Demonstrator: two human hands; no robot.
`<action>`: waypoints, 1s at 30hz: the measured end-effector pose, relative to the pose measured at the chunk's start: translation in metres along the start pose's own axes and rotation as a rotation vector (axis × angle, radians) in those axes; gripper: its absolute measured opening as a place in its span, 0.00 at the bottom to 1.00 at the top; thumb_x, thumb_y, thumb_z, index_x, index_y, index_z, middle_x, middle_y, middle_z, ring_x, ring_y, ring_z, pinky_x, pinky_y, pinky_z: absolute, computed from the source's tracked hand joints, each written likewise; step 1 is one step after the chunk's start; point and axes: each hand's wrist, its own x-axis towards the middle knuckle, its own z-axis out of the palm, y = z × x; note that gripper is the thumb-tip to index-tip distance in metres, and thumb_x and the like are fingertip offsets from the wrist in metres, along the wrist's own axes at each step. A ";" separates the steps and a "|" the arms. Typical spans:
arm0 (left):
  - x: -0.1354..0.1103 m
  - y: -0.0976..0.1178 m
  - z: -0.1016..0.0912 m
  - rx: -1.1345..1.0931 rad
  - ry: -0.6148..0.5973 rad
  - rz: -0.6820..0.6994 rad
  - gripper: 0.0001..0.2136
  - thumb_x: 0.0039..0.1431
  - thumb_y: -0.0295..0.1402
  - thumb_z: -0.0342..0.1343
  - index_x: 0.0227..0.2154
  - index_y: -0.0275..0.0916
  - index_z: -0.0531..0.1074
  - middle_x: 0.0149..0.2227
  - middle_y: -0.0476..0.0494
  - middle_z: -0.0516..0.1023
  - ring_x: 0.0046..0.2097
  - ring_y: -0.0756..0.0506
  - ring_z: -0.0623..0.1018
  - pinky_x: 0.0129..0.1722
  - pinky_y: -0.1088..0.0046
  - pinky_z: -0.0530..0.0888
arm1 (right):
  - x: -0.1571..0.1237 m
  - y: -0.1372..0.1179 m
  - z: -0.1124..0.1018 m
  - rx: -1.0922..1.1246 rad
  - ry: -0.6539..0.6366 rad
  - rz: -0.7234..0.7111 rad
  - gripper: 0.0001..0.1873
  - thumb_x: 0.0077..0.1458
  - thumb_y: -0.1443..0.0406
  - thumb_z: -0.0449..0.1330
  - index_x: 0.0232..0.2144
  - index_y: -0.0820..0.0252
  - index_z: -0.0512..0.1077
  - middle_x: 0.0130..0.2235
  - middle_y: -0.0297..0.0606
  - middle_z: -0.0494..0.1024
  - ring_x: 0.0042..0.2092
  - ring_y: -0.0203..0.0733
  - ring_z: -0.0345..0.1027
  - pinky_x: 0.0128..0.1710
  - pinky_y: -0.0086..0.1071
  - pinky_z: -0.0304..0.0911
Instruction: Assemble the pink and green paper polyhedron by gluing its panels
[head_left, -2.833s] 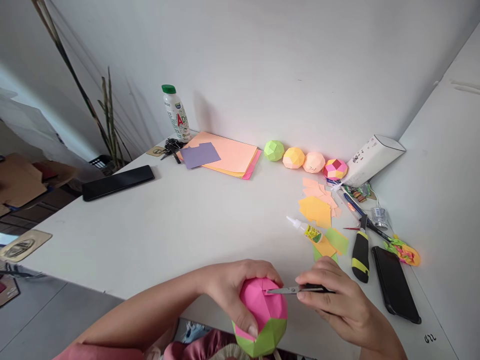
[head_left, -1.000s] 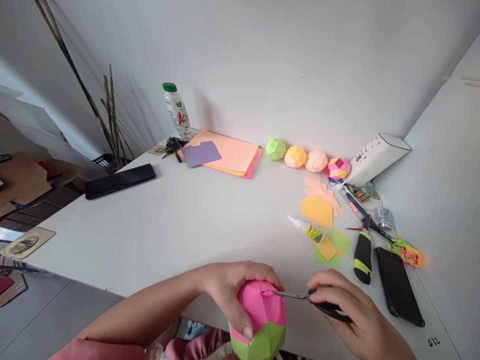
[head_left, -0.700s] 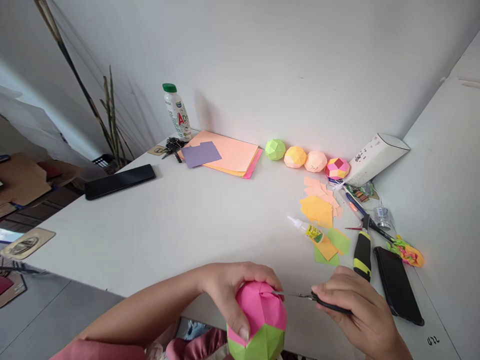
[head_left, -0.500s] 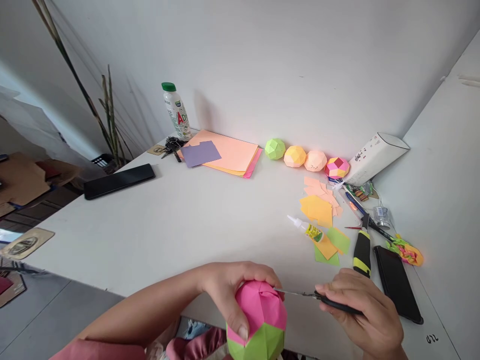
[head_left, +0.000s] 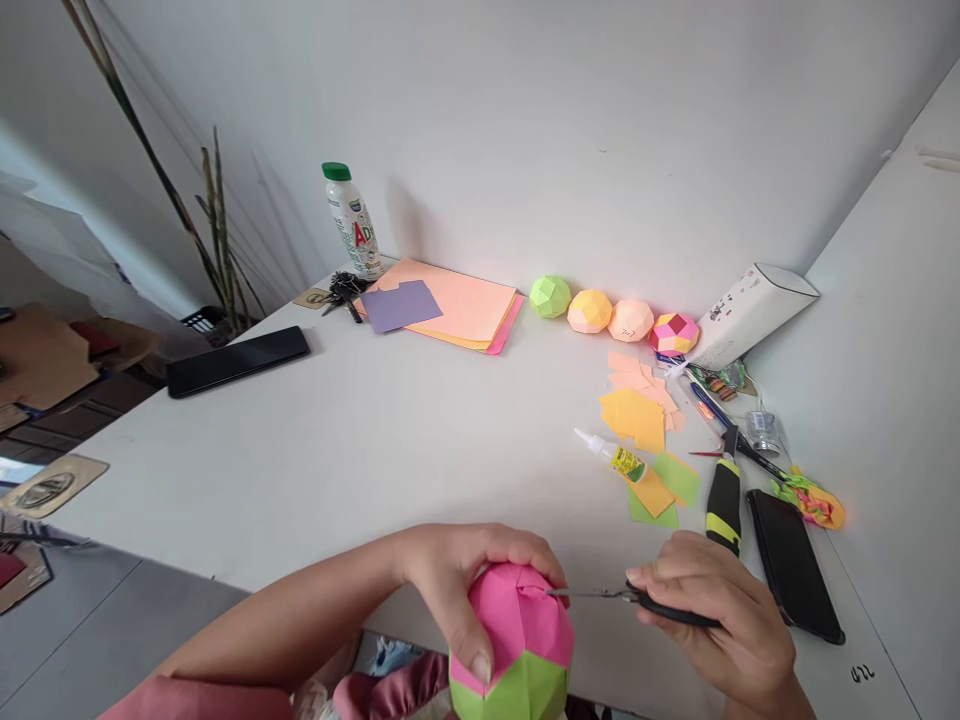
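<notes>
Status: we had the pink-and-green paper ball (head_left: 525,645) mostly closed up, pink facets on top, green below, held at the front edge of the worktop (head_left: 337,460). Open item: one raised pink fold with a small gap near the top right. We judged that the main bit left; the ball's underside was out of frame, so couldn't tell there.

Hands: our left hand (head_left: 457,590) was cupped round the ball, thumb on the front, fingers over the far side. Our right hand (head_left: 712,610) was closed round the handles of the black-handled scissors (head_left: 630,597), tips at the fold; couldn't tell if the blades were parted.

Four faceted balls, green (head_left: 550,297), yellow (head_left: 589,312), peach (head_left: 631,320) and multicolour (head_left: 674,335), stood by the wall, looking complete. Glue bottle (head_left: 628,464) lay unused among paper offcuts (head_left: 634,418)
</notes>
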 end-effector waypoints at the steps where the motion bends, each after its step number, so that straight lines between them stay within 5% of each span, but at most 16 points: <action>1: 0.000 0.000 0.000 0.001 -0.001 0.001 0.43 0.29 0.50 0.73 0.52 0.38 0.71 0.52 0.35 0.73 0.47 0.36 0.76 0.45 0.66 0.76 | -0.001 0.000 0.000 -0.005 -0.001 -0.006 0.02 0.60 0.67 0.60 0.36 0.57 0.73 0.29 0.40 0.83 0.23 0.38 0.72 0.24 0.34 0.68; 30: 0.001 0.001 -0.001 -0.020 -0.035 -0.014 0.42 0.29 0.48 0.74 0.52 0.39 0.71 0.51 0.37 0.74 0.46 0.37 0.77 0.42 0.68 0.76 | 0.002 0.004 -0.002 0.095 -0.169 -0.008 0.07 0.61 0.71 0.55 0.37 0.57 0.72 0.35 0.42 0.79 0.29 0.39 0.69 0.32 0.40 0.64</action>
